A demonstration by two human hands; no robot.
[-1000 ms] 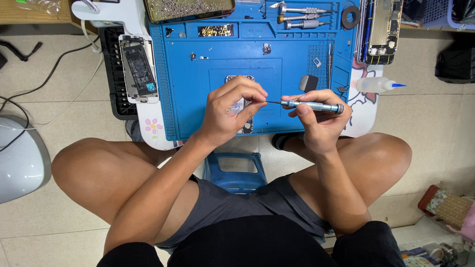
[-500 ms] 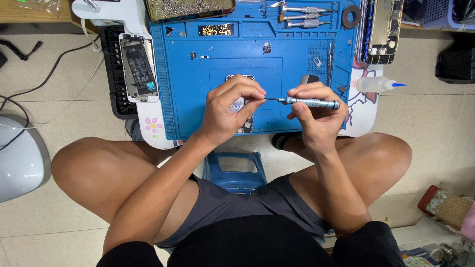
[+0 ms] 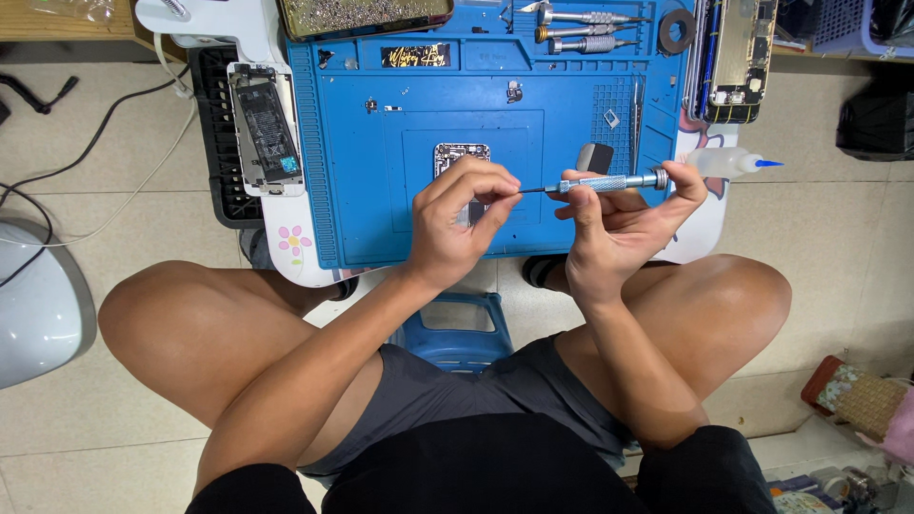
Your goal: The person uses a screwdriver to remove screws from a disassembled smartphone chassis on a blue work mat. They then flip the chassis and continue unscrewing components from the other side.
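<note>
I am holding my hands (image 3: 533,224) over the near edge of the blue mat (image 3: 352,190). Bare mat is lying open at nine o'clock, toward the opened phone (image 3: 265,128). At twelve, a small circuit board (image 3: 461,155) and a dark block (image 3: 594,156) are crowding in. At two, the glue bottle (image 3: 728,163) is blocking the way.

right hand (image 3: 619,224) gripped a slim silver screwdriver (image 3: 609,182) held level, tip pointing left toward the left hand (image 3: 457,224), whose pinched fingertips (image 3: 511,183) met the tip. both hands hovered over a blue work mat (image 3: 381,219). a small circuit board (image 3: 460,154) lay just behind the left hand. an opened phone (image 3: 267,128) sat left of the mat, a squeeze bottle (image 3: 728,162) right.
</note>
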